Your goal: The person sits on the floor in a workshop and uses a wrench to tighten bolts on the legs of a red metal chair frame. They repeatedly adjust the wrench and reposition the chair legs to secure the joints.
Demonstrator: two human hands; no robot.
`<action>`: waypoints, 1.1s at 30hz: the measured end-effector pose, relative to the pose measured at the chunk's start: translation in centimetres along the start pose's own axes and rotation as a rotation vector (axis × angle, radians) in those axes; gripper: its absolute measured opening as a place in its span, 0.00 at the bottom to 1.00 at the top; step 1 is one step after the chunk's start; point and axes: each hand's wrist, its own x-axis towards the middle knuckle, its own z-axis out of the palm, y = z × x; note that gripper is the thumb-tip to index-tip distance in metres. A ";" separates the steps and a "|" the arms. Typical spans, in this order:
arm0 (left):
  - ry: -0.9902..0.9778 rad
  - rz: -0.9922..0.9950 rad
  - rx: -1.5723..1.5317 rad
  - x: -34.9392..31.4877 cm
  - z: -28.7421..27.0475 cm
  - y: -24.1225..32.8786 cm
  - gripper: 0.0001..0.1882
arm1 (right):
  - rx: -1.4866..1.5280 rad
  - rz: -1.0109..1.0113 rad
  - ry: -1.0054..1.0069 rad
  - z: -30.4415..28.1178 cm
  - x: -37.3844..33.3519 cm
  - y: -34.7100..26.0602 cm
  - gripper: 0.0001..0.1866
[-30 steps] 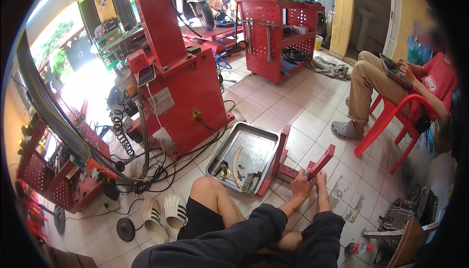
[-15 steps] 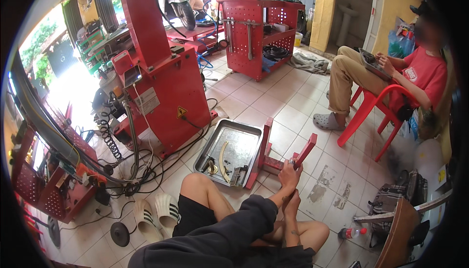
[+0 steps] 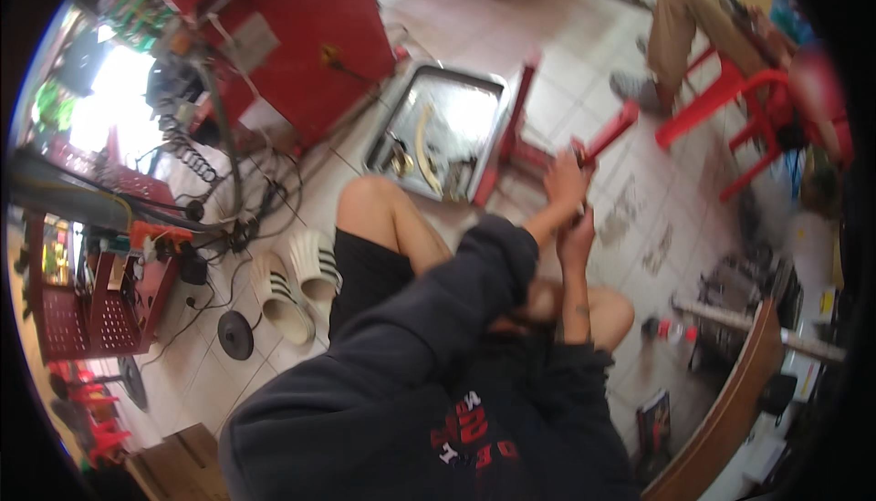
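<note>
My left hand (image 3: 566,180) is closed close against the upright bar of a red metal stand (image 3: 613,132); blur hides what the fingers grip. Just below it, my right hand (image 3: 575,234) is closed too, and a small dark bit shows between the hands, too smeared to name. Left of the stand lies a shallow metal tray (image 3: 379,127). In it rest a curved tan strip (image 3: 423,150), a brass-coloured round part (image 3: 399,160) and a dark metal piece (image 3: 458,178).
A red machine cabinet (image 3: 319,63) rises at the back left, with black cables (image 3: 265,195) on the tiles. Cream slippers (image 3: 315,273) lie by my left knee. At the right, a person sits on a red plastic chair (image 3: 698,122). A bottle (image 3: 671,329) lies beyond my right knee.
The view has tilted down, so tray, stand and hands appear higher and my sweater shows. Both hands stay at the stand, the right a little apart from the left.
</note>
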 end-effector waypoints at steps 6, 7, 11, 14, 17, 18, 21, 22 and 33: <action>-0.260 0.285 -0.261 -2.9 -4.8 -7.2 0.32 | 0.216 0.396 -0.001 -0.8 1.4 2.3 0.16; -0.334 0.252 -0.218 -3.0 -5.3 -8.1 0.32 | 0.232 0.536 -0.060 -0.7 1.6 1.6 0.15; -0.457 0.223 -0.204 -3.8 -4.1 -9.1 0.28 | 0.309 0.626 -0.086 0.7 0.7 2.0 0.10; -0.366 0.248 -0.211 -3.8 -3.6 -9.8 0.28 | 0.370 0.592 -0.013 1.1 0.5 3.2 0.07; -0.454 0.274 -0.201 -3.8 -3.8 -11.4 0.30 | 0.488 0.435 -0.011 -0.2 0.9 5.4 0.06; -0.589 0.267 -0.041 -4.2 -5.4 -10.2 0.33 | 0.541 0.471 0.047 -1.1 0.8 5.9 0.10; -0.775 0.292 0.238 -3.6 -7.7 -12.0 0.37 | 0.615 0.591 0.107 -0.4 1.7 4.4 0.20; -0.807 0.383 0.248 -3.4 -9.7 -11.3 0.31 | 0.519 0.618 0.132 -0.4 1.5 4.0 0.21; -0.567 -0.066 0.414 6.9 -23.3 -13.8 0.25 | 0.174 0.546 0.301 -0.6 1.0 8.6 0.27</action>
